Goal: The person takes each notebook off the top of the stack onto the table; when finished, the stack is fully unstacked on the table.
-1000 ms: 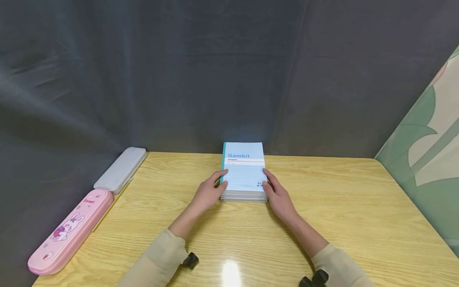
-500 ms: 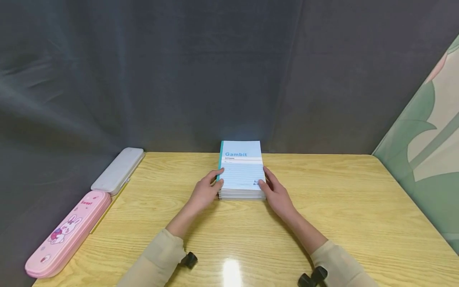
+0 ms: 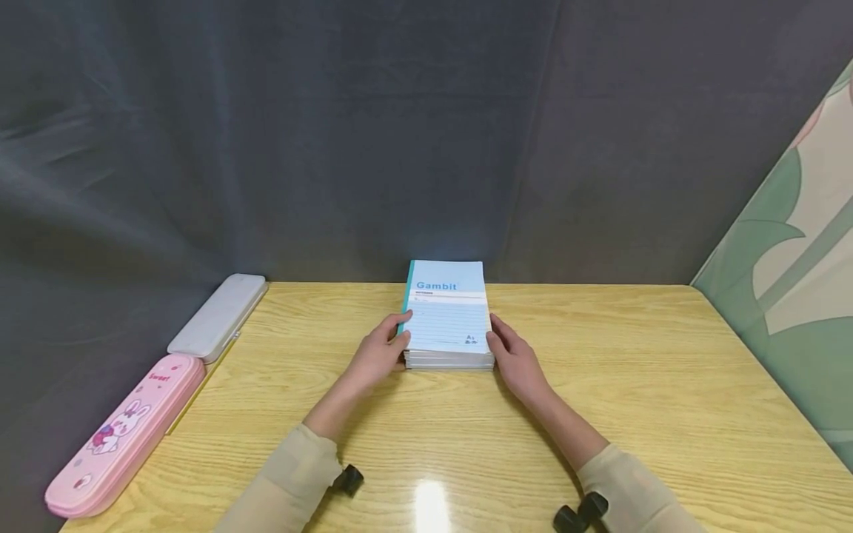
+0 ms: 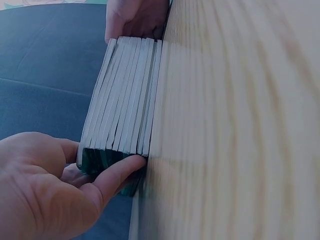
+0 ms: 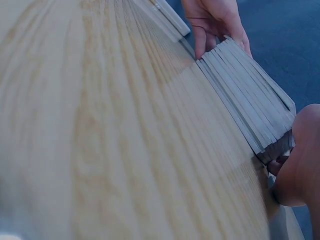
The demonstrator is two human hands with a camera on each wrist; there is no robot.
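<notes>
A stack of several notebooks (image 3: pixel 445 326) lies on the table near its back edge. The top one has a pale blue cover marked "Gambit" and a teal spine, and sits a little left of those below. My left hand (image 3: pixel 376 355) grips the spine side, thumb and fingers at the edge. At the opposite side my right hand (image 3: pixel 523 370) holds the stack, thumb by the near right corner. In the left wrist view the page edges of the stack (image 4: pixel 122 95) show between both hands. The right wrist view partly hides the right fingers behind the stack (image 5: pixel 245 95).
A pink pencil case (image 3: pixel 126 437) with a rabbit print lies along the table's left edge. Behind it is a white case (image 3: pixel 218 317), with a thin yellow pencil-like stick (image 3: pixel 200 385) beside them. A dark curtain (image 3: pixel 400 141) hangs behind the wooden table (image 3: pixel 600 385).
The top notebook has shifted slightly left relative to the lower ones. My right thumb, earlier over the cover's corner, is now at its edge. Both hands stay at the stack's sides.
</notes>
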